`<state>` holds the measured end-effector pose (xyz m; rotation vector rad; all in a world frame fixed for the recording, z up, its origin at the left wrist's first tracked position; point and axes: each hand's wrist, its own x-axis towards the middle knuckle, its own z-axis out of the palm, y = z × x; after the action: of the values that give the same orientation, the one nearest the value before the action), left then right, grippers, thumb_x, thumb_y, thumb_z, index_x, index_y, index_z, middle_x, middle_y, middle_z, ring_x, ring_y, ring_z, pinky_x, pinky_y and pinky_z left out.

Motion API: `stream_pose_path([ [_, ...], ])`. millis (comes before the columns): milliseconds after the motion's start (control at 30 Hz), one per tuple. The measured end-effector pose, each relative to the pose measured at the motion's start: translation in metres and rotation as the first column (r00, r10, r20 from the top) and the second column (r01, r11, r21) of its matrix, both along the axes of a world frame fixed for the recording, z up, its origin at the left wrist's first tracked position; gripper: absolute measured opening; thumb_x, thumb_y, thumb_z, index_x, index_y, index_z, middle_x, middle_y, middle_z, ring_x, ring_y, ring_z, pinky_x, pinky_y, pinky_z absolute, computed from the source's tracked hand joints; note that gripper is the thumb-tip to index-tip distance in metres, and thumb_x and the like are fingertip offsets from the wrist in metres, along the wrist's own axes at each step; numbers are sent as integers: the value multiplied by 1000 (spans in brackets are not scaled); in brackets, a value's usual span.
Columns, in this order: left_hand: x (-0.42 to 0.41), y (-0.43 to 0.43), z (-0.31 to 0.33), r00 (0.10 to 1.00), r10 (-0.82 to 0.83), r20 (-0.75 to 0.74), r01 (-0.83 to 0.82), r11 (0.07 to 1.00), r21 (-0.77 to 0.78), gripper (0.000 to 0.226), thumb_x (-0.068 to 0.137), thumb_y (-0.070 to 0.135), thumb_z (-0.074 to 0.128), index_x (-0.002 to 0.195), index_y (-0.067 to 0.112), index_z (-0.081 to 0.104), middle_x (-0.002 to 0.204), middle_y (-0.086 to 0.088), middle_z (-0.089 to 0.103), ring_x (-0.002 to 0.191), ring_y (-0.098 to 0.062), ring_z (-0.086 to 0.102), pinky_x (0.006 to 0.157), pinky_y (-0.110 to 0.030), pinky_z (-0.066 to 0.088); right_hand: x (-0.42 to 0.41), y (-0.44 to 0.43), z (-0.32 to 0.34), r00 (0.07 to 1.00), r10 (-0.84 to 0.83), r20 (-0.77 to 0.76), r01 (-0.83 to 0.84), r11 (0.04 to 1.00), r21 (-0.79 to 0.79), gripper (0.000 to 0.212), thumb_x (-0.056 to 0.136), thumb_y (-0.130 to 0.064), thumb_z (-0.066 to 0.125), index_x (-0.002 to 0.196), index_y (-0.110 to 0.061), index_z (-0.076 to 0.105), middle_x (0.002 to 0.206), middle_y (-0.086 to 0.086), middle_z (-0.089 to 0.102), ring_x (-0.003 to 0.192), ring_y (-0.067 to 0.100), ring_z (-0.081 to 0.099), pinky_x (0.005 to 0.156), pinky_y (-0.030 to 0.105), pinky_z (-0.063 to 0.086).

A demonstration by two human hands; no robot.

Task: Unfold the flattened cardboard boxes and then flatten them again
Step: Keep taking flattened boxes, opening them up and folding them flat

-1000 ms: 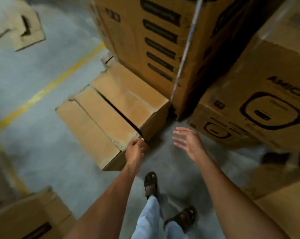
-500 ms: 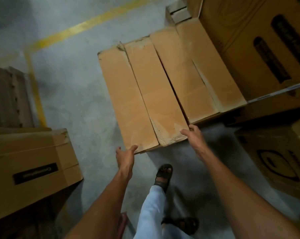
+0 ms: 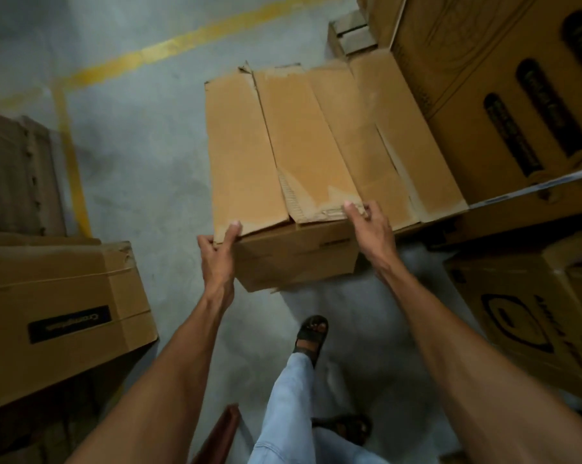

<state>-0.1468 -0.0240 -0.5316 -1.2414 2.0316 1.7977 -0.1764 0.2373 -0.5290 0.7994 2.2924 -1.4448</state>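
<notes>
**A:** Where is the plain brown cardboard box (image 3: 303,145) standing?

**B:** On the grey concrete floor (image 3: 142,162), on the person's side of the yellow painted floor line (image 3: 149,53), with its far corner coming near that line.

**A:** And how are the hands holding it?

**B:** The left hand (image 3: 216,256) is gripping the near corner on the line's side, with the thumb on the top flap and the fingers curled around the corner. The right hand (image 3: 369,226) is gripping the near edge of the middle flaps, thumb on top (how its other fingers are lying, I cannot tell).

**A:** How far is the task going?

**B:** I am judging that this box is already unfolded, because it is showing full sides and closed flaps. The flattening is remaining.

**A:** Is there room?

**B:** Toward the line the floor is lying open. Away from the line, the tall printed brown cartons (image 3: 517,112) are standing just beside the box. The brown carton with a black label (image 3: 58,313), inside the line's corner, is narrowing that side.
</notes>
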Motion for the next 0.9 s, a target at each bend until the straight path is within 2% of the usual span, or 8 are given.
stream_pose_path([
  [167, -22, -9, 68, 997, -27, -66, 23, 997, -68, 52, 87, 56, 70, 98, 18, 36, 87, 1, 46, 78, -17, 44, 65, -35, 31, -18, -20, 69, 994, -103, -37, 100, 991, -85, 40, 97, -54, 52, 123, -24, 44, 122, 8, 56, 103, 30, 58, 82, 54, 58],
  [300, -14, -20, 114, 992, -95, -88, 83, 988, -133, 57, 85, 59, 69, 110, 17, 39, 93, 0, 50, 85, -20, 49, 71, -38, 38, 5, -27, 105, 988, -154, -22, 149, 977, -151, 33, 96, -51, 54, 116, -26, 46, 121, 12, 55, 99, 35, 60, 58, 57, 61],
  [367, -8, -20, 144, 985, -118, -122, 95, 980, -174, 54, 87, 55, 69, 112, 17, 39, 94, 1, 50, 84, -19, 50, 70, -37, 40, 20, -29, 128, 981, -186, -48, 175, 968, -181, 32, 97, -50, 54, 113, -24, 46, 119, 13, 56, 98, 36, 61, 53, 57, 60],
  [500, 15, -11, 205, 963, -140, -231, 86, 969, -232, 52, 88, 53, 69, 111, 18, 38, 98, -2, 53, 86, -21, 51, 67, -35, 40, 48, -25, 189, 967, -214, -141, 188, 966, -178, 34, 98, -49, 52, 118, -22, 45, 120, 14, 58, 100, 38, 62, 51, 57, 59],
  [633, 65, 0, 262, 924, -92, -372, 15, 978, -206, 53, 86, 54, 70, 108, 17, 39, 91, 2, 53, 79, -19, 53, 70, -39, 44, 86, -12, 262, 934, -191, -302, 155, 978, -139, 30, 97, -46, 53, 114, -22, 45, 117, 14, 58, 98, 38, 63, 51, 57, 60],
  [700, 101, 11, 293, 882, -52, -468, -24, 988, -156, 51, 87, 51, 71, 107, 17, 38, 89, 3, 52, 76, -15, 52, 69, -38, 45, 119, -2, 301, 903, -157, -401, 127, 987, -101, 28, 98, -44, 52, 110, -20, 45, 110, 14, 60, 96, 39, 65, 53, 57, 60],
  [800, 168, 30, 343, 802, -21, -597, -42, 995, -91, 47, 90, 43, 72, 106, 16, 37, 87, 5, 51, 72, -12, 52, 66, -35, 44, 185, 12, 353, 824, -168, -541, 128, 985, -112, 27, 98, -44, 52, 106, -19, 45, 100, 13, 59, 94, 36, 65, 64, 68, 56],
  [900, 227, 44, 389, 722, -37, -691, 5, 999, -48, 48, 87, 45, 72, 104, 18, 36, 88, 4, 52, 73, -13, 54, 66, -37, 48, 258, 21, 398, 748, -213, -628, 160, 977, -141, 28, 97, -46, 53, 105, -21, 47, 105, 13, 63, 100, 40, 65, 68, 70, 55],
])
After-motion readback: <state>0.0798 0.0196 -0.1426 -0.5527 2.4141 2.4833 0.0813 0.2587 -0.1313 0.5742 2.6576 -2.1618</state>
